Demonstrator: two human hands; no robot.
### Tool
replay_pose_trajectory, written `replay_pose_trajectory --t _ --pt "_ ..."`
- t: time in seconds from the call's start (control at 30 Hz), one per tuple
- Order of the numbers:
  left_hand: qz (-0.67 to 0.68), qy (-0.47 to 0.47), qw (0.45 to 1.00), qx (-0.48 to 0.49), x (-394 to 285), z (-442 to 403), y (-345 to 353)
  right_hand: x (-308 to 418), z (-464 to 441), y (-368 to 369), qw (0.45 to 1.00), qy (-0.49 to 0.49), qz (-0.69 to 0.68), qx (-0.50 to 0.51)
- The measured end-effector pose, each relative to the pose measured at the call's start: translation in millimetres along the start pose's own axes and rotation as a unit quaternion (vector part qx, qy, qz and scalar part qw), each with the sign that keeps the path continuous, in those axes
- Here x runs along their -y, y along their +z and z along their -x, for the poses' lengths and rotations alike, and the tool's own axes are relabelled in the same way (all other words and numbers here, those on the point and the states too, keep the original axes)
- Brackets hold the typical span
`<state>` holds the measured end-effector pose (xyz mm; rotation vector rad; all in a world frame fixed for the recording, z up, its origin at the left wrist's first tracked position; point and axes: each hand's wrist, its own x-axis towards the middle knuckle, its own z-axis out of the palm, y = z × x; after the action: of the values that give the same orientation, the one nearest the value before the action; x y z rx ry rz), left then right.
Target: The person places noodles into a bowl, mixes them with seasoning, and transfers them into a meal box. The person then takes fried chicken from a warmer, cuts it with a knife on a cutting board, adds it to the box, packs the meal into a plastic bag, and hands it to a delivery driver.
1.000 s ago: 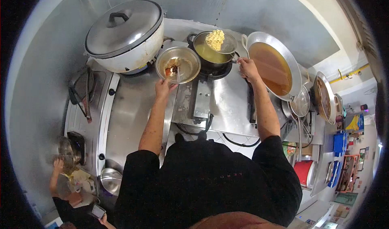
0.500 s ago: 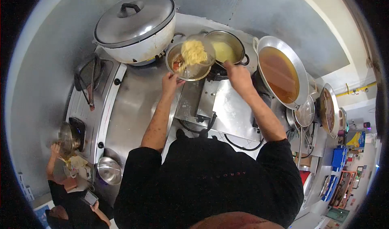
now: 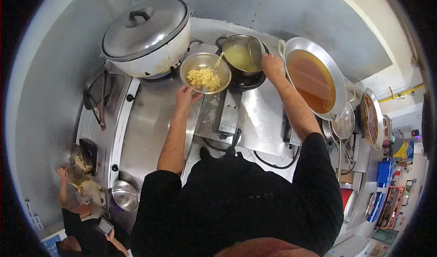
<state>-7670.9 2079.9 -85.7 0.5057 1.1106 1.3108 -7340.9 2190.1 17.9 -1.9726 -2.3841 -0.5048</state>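
My left hand (image 3: 185, 98) grips the near rim of a steel bowl (image 3: 185, 69), thumb on the edge and fingers underneath. Yellow noodles (image 3: 204, 78) lie heaped in this bowl, and a few strands hang over its right rim. To the right, my right hand (image 3: 273, 68) is closed on a strainer, its handle hidden in the fist. The strainer's round basket (image 3: 255, 51) is tilted over the right side of a pot (image 3: 236, 41) of cloudy yellowish liquid, just right of the bowl. Whether the basket touches the liquid, I cannot tell.
A large lidded rice cooker (image 3: 145, 34) stands back left. Right of the pot sits a wide wok (image 3: 334, 75) of brown broth, with a mesh skimmer (image 3: 343, 121) and another wok (image 3: 372, 120) beyond. At lower left, a co-worker (image 3: 86, 227) reaches toward a pan (image 3: 79, 162).
The noodles have dropped from the strainer into the bowl, covering what was there. My right hand has moved the strainer right, over the pot.
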Motion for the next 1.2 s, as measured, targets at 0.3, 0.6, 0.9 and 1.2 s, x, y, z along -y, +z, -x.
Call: replay_pose_trajectory --t 0.3,0.6,0.9,1.2 --pt "-0.016 -0.015 0.999 0.023 -7.5 -10.8 -14.5 -23.7 -69.3 154.6 0.978 -0.048 -0.070 0.191" --pt "-0.031 -0.039 0.999 0.017 -16.4 -17.1 -8.3 -35.1 -10.3 80.8 0.909 0.079 -0.406 0.057" --pt "0.018 -0.021 0.999 0.032 -7.2 -21.4 -9.8 42.6 58.4 -47.8 0.975 -0.008 -0.223 0.009" --pt "0.006 -0.008 0.999 0.047 -9.7 1.8 -21.0 64.8 81.1 -67.6 0.990 -0.101 -0.098 -0.016"
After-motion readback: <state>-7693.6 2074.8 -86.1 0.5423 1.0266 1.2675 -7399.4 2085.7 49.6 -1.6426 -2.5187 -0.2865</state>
